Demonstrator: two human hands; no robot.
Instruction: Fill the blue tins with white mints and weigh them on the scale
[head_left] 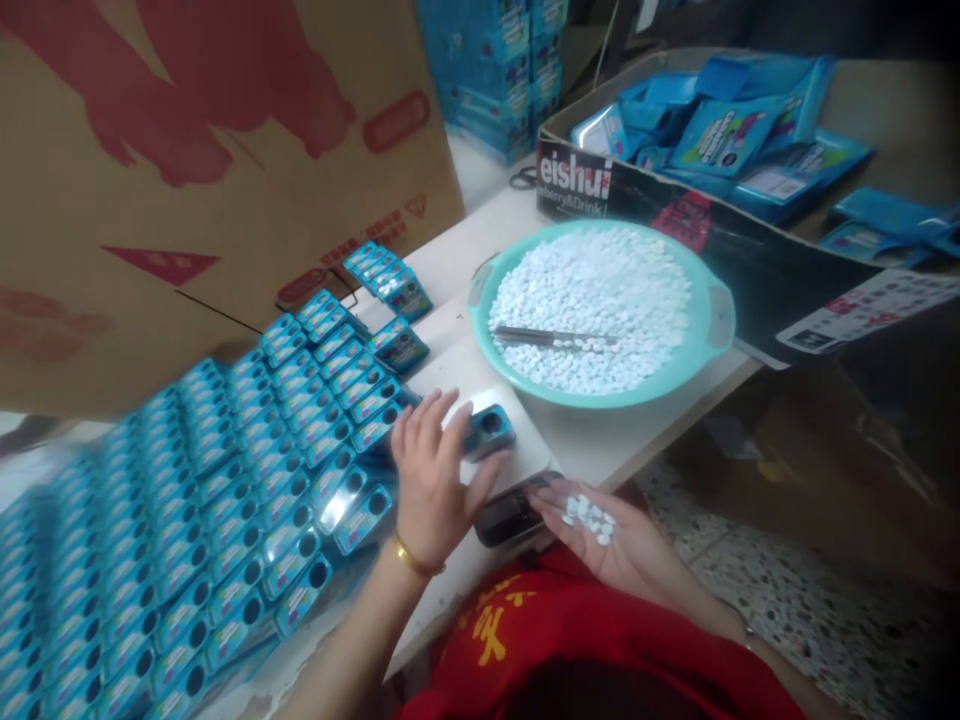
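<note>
My left hand (431, 475) is spread open over a white weighing scale (529, 440), with thumb and fingers around a small blue box (491, 428) that has a round dark hole in its top. Whether the fingers touch the box I cannot tell. My right hand (615, 540) lies palm up by the scale's dark front panel, holding a little heap of white tablets (590, 518). Behind the scale, a turquoise basin (592, 400) is full of similar white tablets, with a slim metal tool (525, 336) lying on them.
Rows of blue boxes with holes (217, 540) fill the left of the table. A large brown carton (247, 230) stands behind them. A black carton (667, 215) at the back right holds flat blue packs (727, 135). Stacked blue packages (487, 80) stand at the back.
</note>
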